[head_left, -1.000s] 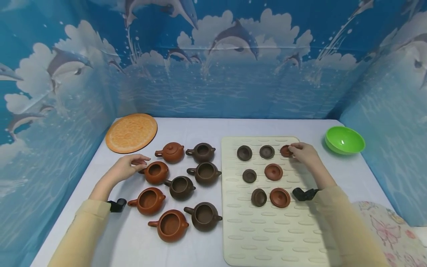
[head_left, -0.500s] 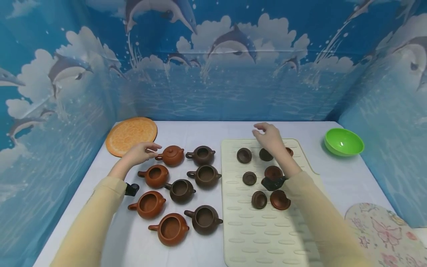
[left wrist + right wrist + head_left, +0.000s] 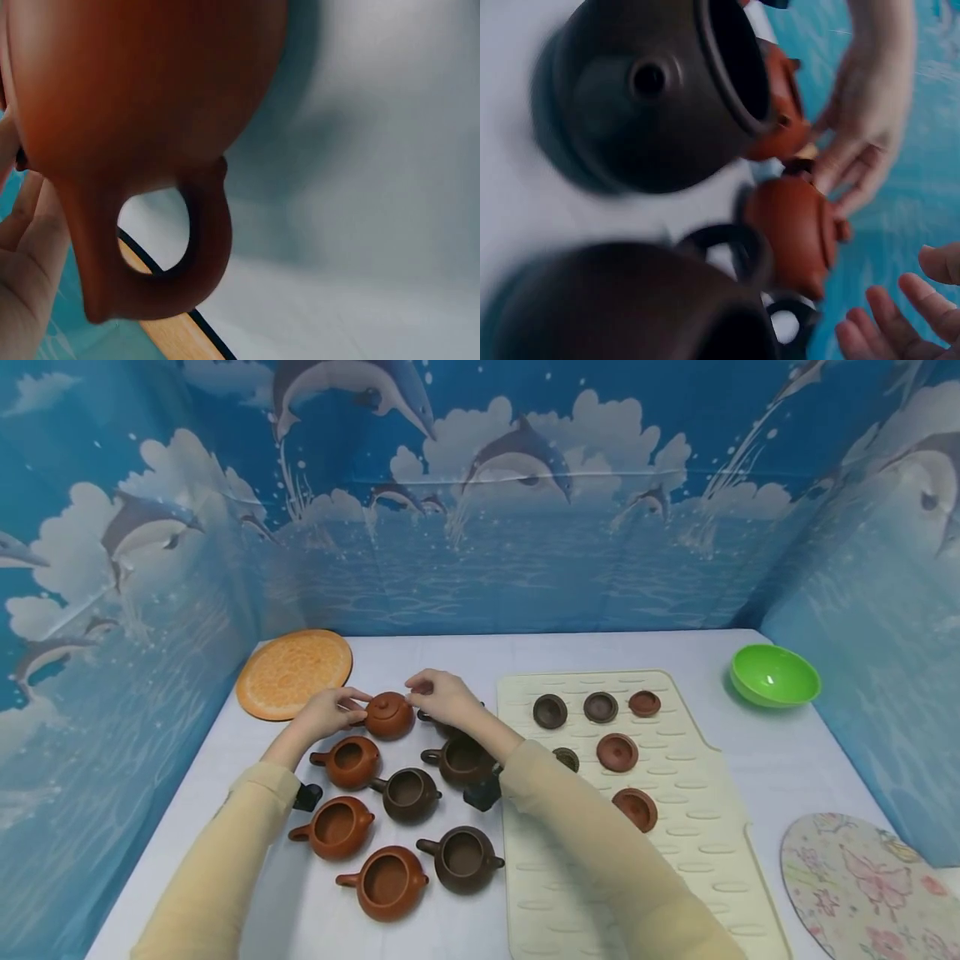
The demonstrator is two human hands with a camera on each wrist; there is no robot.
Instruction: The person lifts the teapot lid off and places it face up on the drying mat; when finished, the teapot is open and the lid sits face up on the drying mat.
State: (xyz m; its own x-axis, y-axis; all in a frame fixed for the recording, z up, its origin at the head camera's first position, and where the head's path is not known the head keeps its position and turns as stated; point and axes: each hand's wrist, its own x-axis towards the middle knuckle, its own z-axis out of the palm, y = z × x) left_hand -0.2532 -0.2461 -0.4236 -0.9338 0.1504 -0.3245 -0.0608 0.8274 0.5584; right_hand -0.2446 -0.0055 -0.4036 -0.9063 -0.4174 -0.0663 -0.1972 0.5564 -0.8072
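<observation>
My left hand point(image 3: 327, 713) is at the handle side of a lidded reddish-brown teapot point(image 3: 389, 724); its fingertips look to touch the pot, with thumb and index finger apart. Across from it, my right hand point(image 3: 450, 700) hovers by the spout side, fingers loosely spread and holding nothing in the right wrist view. Beneath the right hand, a dark brown teapot point(image 3: 447, 727) is partly covered. Nearest the left wrist stands a lidless reddish teapot point(image 3: 352, 767). More lidless pots, such as a dark one point(image 3: 407, 799), fill the front.
A cream mat point(image 3: 697, 877) on the right bears loose lids, among them a dark lid point(image 3: 550, 712) and a reddish lid point(image 3: 617, 752). My right sleeve hides part of it. A green bowl point(image 3: 775, 678) stands far right, an orange round board point(image 3: 294, 675) far left.
My right hand has left the small reddish lid on the mat and swung left to the lidded teapot. My left hand has moved from the open reddish teapot to the lidded teapot's handle side.
</observation>
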